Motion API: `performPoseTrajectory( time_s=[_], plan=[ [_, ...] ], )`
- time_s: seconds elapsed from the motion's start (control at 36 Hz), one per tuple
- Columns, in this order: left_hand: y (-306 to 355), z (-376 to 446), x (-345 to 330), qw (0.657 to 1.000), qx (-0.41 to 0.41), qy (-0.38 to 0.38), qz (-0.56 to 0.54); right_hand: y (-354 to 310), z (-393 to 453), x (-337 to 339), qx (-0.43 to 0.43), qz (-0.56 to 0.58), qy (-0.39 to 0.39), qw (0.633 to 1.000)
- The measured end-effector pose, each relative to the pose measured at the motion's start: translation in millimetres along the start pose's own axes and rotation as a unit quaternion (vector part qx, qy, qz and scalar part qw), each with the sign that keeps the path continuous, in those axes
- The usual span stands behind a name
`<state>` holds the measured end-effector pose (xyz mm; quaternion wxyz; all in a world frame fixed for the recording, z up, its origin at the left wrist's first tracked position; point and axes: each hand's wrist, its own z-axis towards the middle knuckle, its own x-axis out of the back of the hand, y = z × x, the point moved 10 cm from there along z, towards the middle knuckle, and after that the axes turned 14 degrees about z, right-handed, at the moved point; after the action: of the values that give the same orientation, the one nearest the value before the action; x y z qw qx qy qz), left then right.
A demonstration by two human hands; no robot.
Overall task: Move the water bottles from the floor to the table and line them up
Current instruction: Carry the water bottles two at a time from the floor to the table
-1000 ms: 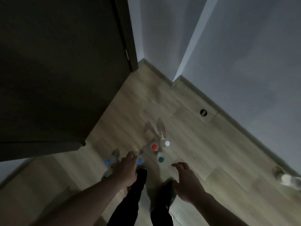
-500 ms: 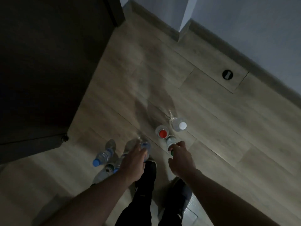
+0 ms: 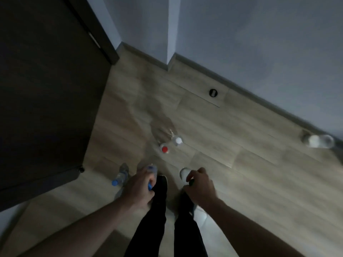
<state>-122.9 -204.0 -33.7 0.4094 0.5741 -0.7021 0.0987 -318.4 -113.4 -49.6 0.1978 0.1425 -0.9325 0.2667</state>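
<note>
My left hand is closed around a clear water bottle with a blue cap, lifted off the wooden floor. My right hand grips the green-capped bottle by its top, its pale base pointing away from me. On the floor ahead stand a red-capped bottle and a white-capped bottle, close together. Another blue-capped bottle lies on the floor left of my left hand. One more bottle lies near the right wall.
A dark table or cabinet fills the left side, its corner foot on the floor. Grey walls with a skirting board run along the back. A round floor socket sits in the planks. My legs and shoes are below.
Both hands have closed on bottles and lifted them: the left on the blue-capped one, the right on the green-capped one. The view has tilted up again, showing more wall.
</note>
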Motion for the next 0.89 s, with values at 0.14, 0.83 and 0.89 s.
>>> performPoseTrajectory(
  time_s=[0.14,0.83,0.89],
  plan=[
    [66,-106,122,0.999,-0.038,0.032,0.001,-40,-137,85,-0.015,0.03,0.03,0.999],
    [463,-382,244,0.934,-0.325,0.112,0.102,65,-562,329,0.151,0.223,0.288,0.919],
    [498,-399,231,0.935,-0.327,0.121,0.065,98,-591,345,0.158,0.22,0.305,0.913]
  ],
)
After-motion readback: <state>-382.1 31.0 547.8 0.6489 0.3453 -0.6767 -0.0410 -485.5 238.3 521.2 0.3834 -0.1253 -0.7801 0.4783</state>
